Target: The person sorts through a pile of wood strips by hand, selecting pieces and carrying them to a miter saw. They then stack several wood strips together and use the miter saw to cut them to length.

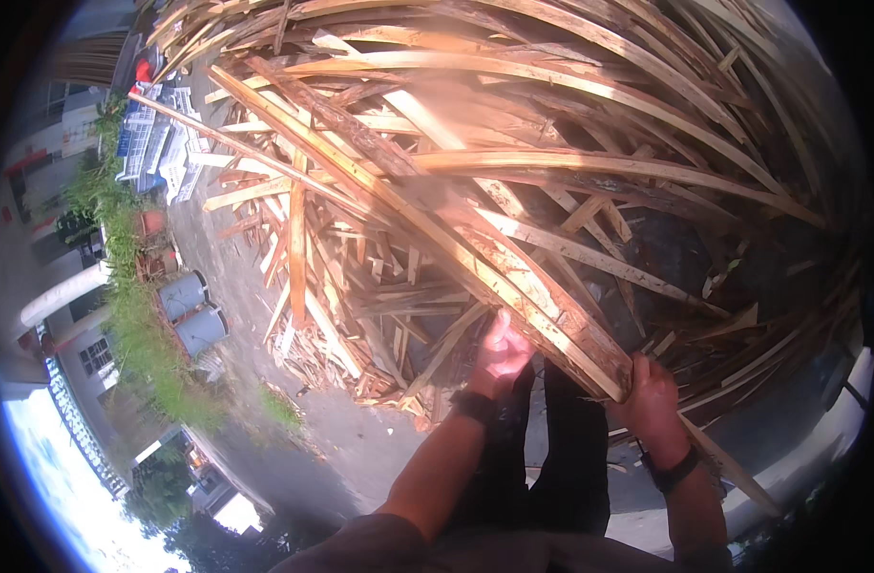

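We list long planks (502, 275), ends held by right grip (645, 393). Left grip (504, 351), alongside: closure we cannot tell.

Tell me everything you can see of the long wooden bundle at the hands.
The wooden bundle looks like several rough strips, pale yellow to reddish-brown, sunlit, dark-flecked. It slants from the right hand, gripping its near end, past the left hand at its side, leftward over the wood pile. Far-end contact is unclear.

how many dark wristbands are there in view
2: left wristband, around the wrist of the left hand; right wristband, around the wrist of the right hand, which grips wood.
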`<state>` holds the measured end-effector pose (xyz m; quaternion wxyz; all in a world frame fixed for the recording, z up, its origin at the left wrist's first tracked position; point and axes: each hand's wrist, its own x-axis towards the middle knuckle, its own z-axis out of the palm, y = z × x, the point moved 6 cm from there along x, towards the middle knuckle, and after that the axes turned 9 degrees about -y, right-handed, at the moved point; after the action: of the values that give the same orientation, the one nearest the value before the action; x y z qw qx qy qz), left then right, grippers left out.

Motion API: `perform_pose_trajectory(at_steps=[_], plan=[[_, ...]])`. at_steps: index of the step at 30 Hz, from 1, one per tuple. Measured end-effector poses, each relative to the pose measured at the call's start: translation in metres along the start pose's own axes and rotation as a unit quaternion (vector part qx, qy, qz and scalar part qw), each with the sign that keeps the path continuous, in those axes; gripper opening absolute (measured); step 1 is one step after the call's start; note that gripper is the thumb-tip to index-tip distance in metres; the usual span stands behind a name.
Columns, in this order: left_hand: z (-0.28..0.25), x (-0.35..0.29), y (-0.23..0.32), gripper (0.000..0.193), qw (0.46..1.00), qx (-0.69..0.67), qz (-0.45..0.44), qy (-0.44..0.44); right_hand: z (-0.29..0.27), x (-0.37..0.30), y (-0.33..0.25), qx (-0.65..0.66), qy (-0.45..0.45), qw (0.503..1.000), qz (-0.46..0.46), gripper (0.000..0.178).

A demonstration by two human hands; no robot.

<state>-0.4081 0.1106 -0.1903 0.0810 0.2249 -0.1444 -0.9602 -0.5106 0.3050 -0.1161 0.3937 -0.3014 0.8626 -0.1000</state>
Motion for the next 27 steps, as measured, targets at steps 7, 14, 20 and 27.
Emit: perform_pose_trajectory(at_steps=[7, 14, 20, 27], plan=[[0.076, -0.090, 0.014, 0.063, 0.982, -0.065, -0.166, 0.055, -0.031, -0.116, -0.066, 0.001, 0.000, 0.999, 0.034, 0.071], [0.116, -0.145, 0.030, 0.062, 0.976, -0.150, -0.153, -0.031, -0.066, -0.190, -0.128, -0.017, 0.041, 0.998, 0.038, 0.069], [0.126, -0.181, 0.007, 0.051, 0.984, -0.114, -0.134, -0.003, -0.070, -0.248, -0.131, -0.063, 0.089, 0.994, 0.019, 0.071], [0.144, -0.270, -0.098, 0.047, 0.953, -0.204, -0.213, -0.072, -0.005, -0.378, -0.058, -0.039, 0.052, 0.996, 0.061, 0.080]])
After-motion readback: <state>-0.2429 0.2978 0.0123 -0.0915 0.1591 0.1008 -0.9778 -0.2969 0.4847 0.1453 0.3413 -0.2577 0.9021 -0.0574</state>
